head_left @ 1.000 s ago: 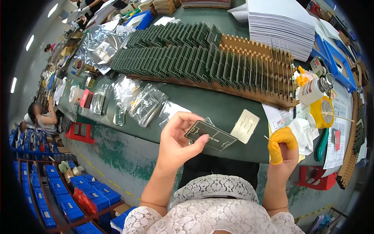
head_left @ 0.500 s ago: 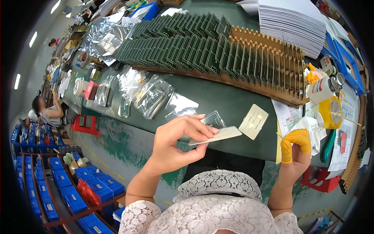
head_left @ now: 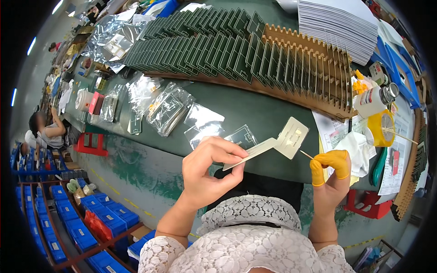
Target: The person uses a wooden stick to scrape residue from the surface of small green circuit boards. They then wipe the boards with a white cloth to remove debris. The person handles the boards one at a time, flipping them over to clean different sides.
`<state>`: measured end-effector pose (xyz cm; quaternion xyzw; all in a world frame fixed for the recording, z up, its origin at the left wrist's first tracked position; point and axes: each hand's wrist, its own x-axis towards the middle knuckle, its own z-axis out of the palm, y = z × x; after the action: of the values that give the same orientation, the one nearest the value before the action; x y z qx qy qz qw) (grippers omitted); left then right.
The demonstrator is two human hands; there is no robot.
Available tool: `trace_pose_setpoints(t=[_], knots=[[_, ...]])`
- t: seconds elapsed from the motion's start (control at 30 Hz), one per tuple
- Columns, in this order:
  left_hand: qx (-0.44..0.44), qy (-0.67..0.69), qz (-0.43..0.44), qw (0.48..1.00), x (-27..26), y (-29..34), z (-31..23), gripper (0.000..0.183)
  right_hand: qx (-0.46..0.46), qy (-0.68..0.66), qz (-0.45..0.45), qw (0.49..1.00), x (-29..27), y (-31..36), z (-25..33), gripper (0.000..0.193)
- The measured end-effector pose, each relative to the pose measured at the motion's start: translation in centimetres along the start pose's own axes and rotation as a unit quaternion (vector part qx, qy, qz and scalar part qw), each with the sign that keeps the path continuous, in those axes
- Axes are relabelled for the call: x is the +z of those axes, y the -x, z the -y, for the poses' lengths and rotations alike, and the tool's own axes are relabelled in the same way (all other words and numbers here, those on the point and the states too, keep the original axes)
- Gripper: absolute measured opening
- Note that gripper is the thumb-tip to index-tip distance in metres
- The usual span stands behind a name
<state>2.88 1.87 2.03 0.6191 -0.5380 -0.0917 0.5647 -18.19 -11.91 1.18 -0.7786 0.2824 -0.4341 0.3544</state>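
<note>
My left hand (head_left: 211,170) pinches a thin pale rectangular plate (head_left: 254,154) between thumb and fingers, tilted above the table's front edge. Beyond its right end another pale plate (head_left: 292,138), with small dark print, lies on the green table; in this view the two overlap slightly at a corner. My right hand (head_left: 334,179), with yellow finger cots on thumb and fingers, is closed on a thin stick (head_left: 307,155). The stick's tip points left, close to the lying plate; I cannot tell whether they touch. Behind my left hand lies a clear sheet with a dark outline (head_left: 242,135).
Slotted brown racks (head_left: 314,107) hold several dark green panels (head_left: 186,57) upright at the back. Bagged panels (head_left: 169,111) lie to the left. At right are a yellow round holder (head_left: 381,128) with sticks, a white bottle (head_left: 371,101), a crumpled white cloth (head_left: 353,148) and papers.
My right hand has moved left with the stick, toward the lying plate. The plate in my left hand is now tilted more steeply, its right end raised. The view has shifted slightly.
</note>
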Motion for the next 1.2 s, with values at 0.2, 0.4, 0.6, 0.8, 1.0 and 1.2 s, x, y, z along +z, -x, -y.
trace_pose_setpoints(t=[0.2, 0.4, 0.6, 0.8, 1.0, 1.2], knots=[[0.019, -0.023, -0.083, 0.996, 1.9, 0.6, 0.3, 0.029, -0.006, 0.020, 0.015, 1.000, 0.2, 0.2, 0.5, 0.021], [0.043, -0.061, -0.089, 0.993, 3.0, 1.1, -0.5, 0.034, -0.037, 0.006, 0.033, 0.999, 0.9, 0.3, 1.8, 0.028], [0.076, -0.089, -0.105, 0.988, 3.3, 1.1, -0.6, 0.037, -0.082, 0.041, 0.055, 0.994, 1.7, -0.2, 2.4, 0.033], [0.080, -0.086, -0.104, 0.988, 3.3, 1.1, -0.8, 0.036, -0.079, 0.051, 0.052, 0.994, 2.0, -0.3, 2.4, 0.032], [0.069, -0.090, -0.111, 0.987, 3.7, 1.0, -0.8, 0.035, -0.076, 0.067, 0.027, 0.994, 1.8, -0.5, 1.8, 0.031], [0.028, -0.118, -0.155, 0.980, 3.5, 1.3, -0.2, 0.034, -0.049, 0.197, 0.042, 0.978, 0.6, -0.8, -1.3, 0.021]])
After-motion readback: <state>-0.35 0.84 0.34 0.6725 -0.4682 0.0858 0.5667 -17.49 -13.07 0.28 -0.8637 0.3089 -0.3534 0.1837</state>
